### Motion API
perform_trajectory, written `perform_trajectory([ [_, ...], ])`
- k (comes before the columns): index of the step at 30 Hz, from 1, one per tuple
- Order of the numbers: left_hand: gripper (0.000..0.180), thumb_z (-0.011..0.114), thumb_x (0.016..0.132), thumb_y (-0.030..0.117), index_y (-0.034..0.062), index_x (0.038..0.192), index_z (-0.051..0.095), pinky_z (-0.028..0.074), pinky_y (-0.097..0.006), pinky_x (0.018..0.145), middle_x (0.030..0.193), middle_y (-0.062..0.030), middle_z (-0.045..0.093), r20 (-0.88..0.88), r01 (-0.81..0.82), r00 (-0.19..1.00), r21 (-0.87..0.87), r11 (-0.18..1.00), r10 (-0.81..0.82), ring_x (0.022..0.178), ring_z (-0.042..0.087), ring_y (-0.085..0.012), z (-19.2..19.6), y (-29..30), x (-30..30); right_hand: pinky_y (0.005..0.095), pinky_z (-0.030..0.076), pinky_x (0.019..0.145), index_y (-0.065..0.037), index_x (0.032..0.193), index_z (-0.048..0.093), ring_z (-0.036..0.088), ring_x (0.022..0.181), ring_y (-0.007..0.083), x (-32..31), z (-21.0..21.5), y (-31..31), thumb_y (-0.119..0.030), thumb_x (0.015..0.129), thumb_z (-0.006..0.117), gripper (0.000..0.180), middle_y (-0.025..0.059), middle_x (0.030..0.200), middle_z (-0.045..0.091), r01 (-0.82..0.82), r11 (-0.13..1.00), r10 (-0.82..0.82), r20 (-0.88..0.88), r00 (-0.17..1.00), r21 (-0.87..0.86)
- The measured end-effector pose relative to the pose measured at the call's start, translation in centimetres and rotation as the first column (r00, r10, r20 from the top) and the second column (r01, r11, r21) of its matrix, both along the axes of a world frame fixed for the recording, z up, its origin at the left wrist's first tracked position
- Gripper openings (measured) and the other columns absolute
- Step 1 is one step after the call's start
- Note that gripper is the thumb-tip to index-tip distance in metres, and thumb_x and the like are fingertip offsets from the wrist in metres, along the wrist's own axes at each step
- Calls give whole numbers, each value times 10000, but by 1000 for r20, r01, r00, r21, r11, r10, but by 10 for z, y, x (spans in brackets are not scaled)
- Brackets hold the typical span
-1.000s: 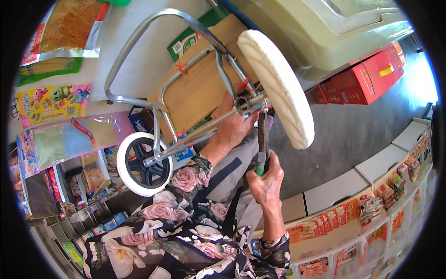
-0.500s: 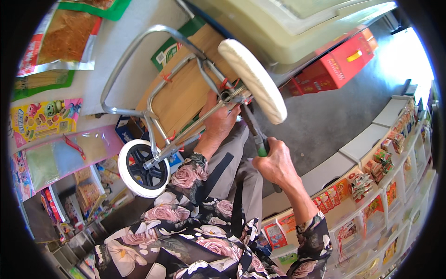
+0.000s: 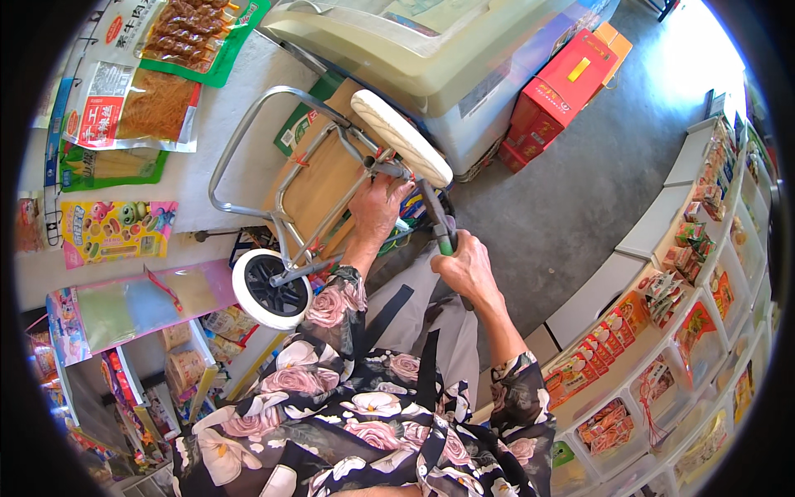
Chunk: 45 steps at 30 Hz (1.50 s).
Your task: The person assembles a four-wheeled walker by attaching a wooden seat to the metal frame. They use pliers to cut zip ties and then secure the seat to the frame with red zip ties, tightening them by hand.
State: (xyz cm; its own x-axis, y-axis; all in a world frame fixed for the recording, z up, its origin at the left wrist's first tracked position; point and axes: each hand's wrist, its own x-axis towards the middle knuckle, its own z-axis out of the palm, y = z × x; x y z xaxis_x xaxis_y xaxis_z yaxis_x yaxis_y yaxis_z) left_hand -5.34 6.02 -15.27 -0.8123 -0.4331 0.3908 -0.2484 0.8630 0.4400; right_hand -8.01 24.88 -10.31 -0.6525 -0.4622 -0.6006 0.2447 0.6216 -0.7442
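Wheeled metal frame point(image 3: 317, 143) upper centre, long axis slanting lower left to upper right; left hand point(image 3: 374, 209) nearer, curled round its upper-right end beside white wheel point(image 3: 402, 137); right hand point(image 3: 465, 267) closed on green-handled tool point(image 3: 436, 217), tip pointing up-left; contact unclear.

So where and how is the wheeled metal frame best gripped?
Probably by its wide bent tube loop, coming from the person's left: the slim, rounded bar juts out there, likely easy to close around, apart from the left hand and both white wheels.
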Motion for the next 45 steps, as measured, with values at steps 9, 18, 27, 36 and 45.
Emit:
perform_trajectory([
  [9,327,688,776,294,65,1000,619,485,-382,721,1082,-110,566,93,132,987,-4,991,-131,932,557,-316,3,-6,1,382,456,712,35,941,546,587,712,325,48,-19,-23,-127,627,582,356,193,740,596,367,917,-364,50,930,-155],
  [18,396,716,730,339,77,1013,628,482,-374,697,933,-110,630,7,151,989,11,989,-151,846,593,-322,-2,-15,0,328,443,638,31,868,547,505,628,217,53,-28,-53,-139,577,616,344,101,669,538,470,854,-472,49,880,-225],
  [27,408,727,714,384,83,972,633,488,-371,651,867,-117,640,-2,183,983,36,982,-183,776,607,-309,-5,-20,1,334,454,643,25,994,552,553,635,235,48,-44,-33,-111,615,580,404,112,712,571,394,893,-398,27,917,-216],
  [36,303,673,777,263,51,983,609,454,-422,699,871,-156,624,11,223,974,126,967,-226,827,573,-377,-1,-20,1,285,461,527,63,1139,461,541,593,169,71,-52,-43,-7,632,534,516,99,811,555,640,675,-429,511,745,-366],
  [45,292,673,795,267,37,971,634,460,-370,731,921,-145,611,26,165,983,291,942,-180,871,588,-309,-6,-22,5,301,448,647,16,993,497,508,701,174,78,-61,-83,-87,625,568,388,58,790,519,522,748,-523,119,844,-410],
])
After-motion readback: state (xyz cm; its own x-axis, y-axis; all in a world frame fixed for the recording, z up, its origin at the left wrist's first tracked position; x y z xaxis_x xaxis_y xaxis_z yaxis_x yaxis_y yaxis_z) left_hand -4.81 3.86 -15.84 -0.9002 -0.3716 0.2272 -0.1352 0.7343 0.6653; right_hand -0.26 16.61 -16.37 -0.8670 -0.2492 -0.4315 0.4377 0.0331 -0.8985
